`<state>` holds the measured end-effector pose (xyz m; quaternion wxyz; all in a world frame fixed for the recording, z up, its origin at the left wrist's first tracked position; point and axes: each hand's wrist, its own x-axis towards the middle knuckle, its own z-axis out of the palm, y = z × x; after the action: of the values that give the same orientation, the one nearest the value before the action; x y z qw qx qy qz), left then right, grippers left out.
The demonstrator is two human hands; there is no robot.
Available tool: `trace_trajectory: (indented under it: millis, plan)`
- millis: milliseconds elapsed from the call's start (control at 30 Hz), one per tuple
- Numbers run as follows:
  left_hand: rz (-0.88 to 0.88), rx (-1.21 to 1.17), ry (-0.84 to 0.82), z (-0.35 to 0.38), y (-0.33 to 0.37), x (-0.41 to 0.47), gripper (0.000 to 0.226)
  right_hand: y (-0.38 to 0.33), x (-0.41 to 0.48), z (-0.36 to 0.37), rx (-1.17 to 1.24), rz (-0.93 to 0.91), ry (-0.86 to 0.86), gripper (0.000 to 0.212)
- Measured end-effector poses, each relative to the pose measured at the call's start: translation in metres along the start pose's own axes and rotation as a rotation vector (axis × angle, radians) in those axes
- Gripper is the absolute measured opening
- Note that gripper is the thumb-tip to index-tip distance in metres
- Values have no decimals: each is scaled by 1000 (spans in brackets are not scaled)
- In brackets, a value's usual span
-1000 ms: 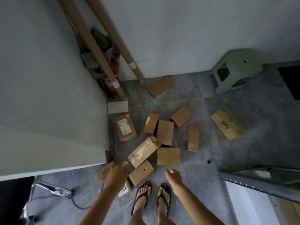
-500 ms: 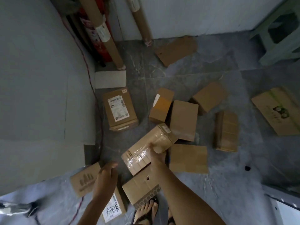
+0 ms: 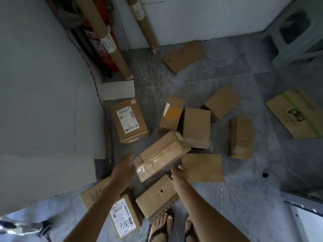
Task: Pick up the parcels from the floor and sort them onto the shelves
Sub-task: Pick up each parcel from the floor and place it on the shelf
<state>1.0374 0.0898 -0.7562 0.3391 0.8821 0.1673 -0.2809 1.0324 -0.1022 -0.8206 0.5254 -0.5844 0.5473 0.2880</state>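
Observation:
Several brown cardboard parcels lie scattered on the grey tiled floor. A long parcel wrapped in clear tape [image 3: 162, 154] lies slanted in front of me. My right hand [image 3: 178, 172] holds its near long edge, with the fingertips tucked under it. My left hand [image 3: 125, 169] reaches with spread fingers toward the parcel's left end, just short of it. Around it lie a labelled parcel [image 3: 129, 121], a small one with yellow tape [image 3: 172, 113], a plain one [image 3: 196, 127], a flat one [image 3: 203, 167] and one with a hole [image 3: 157, 196].
A handwritten-label parcel [image 3: 125, 215] lies under my left arm. Two cardboard tubes [image 3: 103, 35] and a red extinguisher [image 3: 104, 55] lean in the far corner. A green stool [image 3: 297, 30] stands at the upper right, a metal shelf edge [image 3: 305, 205] at the lower right. My sandalled feet [image 3: 162, 226] stand near the parcels.
I have bent down closer to the floor. My right hand shifted from the top of the taped parcel to its near edge, and my left hand rose toward its left end.

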Motion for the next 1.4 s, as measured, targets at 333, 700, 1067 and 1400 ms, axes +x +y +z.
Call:
trace_trajectory:
  millis: [333,700,1067,1400]
  plan:
    - [74,298,-268,70,-3,101,81,7,21,22,153,54,-430,54]
    - [-11,-415,-165,-2,104,-14,60,-57,-102,-63,150,-281,-305,51]
    - [216,-474,-193,-194,336,-236,41,-188,-409,-245,143,-619,-304,75]
    - [478,-525,-555,-284,468,-484,43,-156,-659,-424,259,-873,-261,45]
